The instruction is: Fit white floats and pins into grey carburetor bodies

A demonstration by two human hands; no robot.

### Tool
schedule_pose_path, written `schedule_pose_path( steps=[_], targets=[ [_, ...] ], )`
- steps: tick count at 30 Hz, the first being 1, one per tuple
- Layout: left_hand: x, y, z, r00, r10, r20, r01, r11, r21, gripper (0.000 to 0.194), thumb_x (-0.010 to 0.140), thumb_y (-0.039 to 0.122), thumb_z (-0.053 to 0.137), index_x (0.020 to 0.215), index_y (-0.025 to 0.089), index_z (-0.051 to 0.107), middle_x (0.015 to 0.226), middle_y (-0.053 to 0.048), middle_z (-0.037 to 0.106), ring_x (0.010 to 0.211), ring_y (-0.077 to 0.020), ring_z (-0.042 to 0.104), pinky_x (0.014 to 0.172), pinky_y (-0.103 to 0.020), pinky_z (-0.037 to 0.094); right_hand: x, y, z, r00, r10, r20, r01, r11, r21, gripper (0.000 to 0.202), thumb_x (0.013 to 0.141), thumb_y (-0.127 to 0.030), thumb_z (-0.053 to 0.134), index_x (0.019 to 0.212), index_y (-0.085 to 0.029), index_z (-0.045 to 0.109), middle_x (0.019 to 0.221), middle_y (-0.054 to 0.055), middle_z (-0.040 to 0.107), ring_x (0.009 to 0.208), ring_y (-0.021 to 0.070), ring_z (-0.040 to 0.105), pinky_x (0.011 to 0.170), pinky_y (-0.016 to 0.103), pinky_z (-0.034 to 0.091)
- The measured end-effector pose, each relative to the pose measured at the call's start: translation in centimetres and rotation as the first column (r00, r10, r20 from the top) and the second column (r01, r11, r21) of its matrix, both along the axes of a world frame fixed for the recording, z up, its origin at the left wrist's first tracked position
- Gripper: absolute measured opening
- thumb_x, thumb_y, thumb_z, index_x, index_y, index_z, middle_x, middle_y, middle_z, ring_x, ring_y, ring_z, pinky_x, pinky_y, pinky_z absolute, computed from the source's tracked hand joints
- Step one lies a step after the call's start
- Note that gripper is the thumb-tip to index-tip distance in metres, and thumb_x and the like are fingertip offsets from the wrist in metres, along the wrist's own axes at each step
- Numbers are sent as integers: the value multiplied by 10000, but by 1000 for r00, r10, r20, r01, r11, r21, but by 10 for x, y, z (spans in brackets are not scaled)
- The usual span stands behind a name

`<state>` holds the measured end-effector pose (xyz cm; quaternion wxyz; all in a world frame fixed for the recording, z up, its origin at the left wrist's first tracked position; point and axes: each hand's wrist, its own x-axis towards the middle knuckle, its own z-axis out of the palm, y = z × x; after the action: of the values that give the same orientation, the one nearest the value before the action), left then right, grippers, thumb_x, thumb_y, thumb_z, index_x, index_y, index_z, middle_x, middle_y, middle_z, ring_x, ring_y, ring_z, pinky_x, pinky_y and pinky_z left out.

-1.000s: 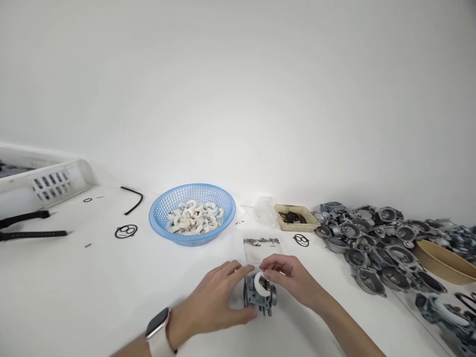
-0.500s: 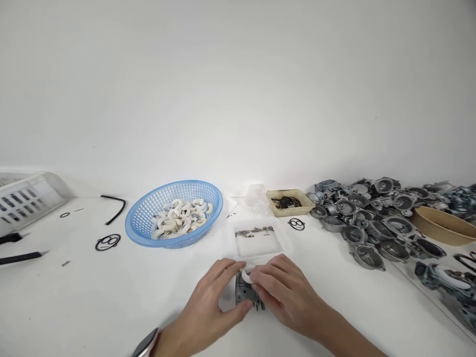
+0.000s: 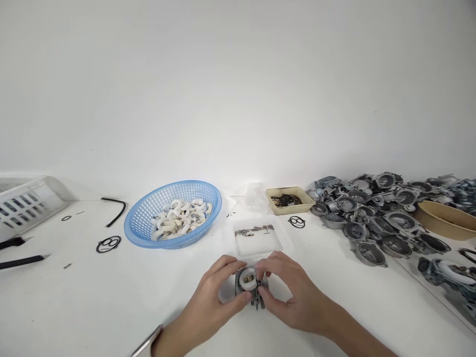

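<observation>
Between my hands, near the front of the table, sits a grey metal carburetor body [image 3: 256,299]. A white C-shaped float [image 3: 247,280] lies in its round opening, with small brass-coloured parts showing inside the curve. My left hand [image 3: 213,297] grips the body from the left, fingers at the far edge and thumb at the near edge. My right hand [image 3: 292,292] holds its right side between thumb and fingers, and the fingertips partly cover the rim beside the float. Just beyond stands a shallow clear tray [image 3: 260,246] with small metal pins in it.
A blue basket [image 3: 136,225] of white floats stands left of centre. Black gaskets [image 3: 108,244] and a bent black tube [image 3: 118,213] lie farther left. At the back, a cream tray [image 3: 293,210] holds black rings. Carburetor bodies [image 3: 370,254] are piled around a tan bowl [image 3: 444,220] on the right.
The float now shows facing up inside the body's opening. My right fingers have drawn back from it to the right side, with the thumb now apart from the fingers.
</observation>
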<state>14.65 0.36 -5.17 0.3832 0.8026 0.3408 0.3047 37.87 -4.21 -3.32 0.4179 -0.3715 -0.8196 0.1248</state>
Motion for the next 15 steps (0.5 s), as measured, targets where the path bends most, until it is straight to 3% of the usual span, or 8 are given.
schedule_pose_path(
  steps=[5,10,15],
  targets=[
    [0,5,-1,1000,17,16,-15,992,-127,303,923,436,766,1198,311,739,1224,-64,653,1048,-254,638,918,-382,556,8,9,-10,968,-138,-208,120,988,-99,357,981,-141,535,1294,-312,547,887,5,676,799,192,624,765,341,563],
    [0,10,-7,998,25,65,-13,982,-188,404,899,516,771,1251,320,738,1251,-69,632,1066,-256,609,888,-371,519,14,16,-10,930,-249,-272,190,956,-225,257,980,-206,559,1217,-296,599,930,15,666,815,193,604,742,330,552],
    [3,9,-8,997,4,77,12,978,-208,367,886,442,799,1232,328,754,1210,-60,615,1046,-246,600,860,-355,506,14,18,-7,980,-81,-181,9,930,-366,251,937,-147,571,1138,-272,657,919,7,701,802,181,589,768,332,536]
  ],
)
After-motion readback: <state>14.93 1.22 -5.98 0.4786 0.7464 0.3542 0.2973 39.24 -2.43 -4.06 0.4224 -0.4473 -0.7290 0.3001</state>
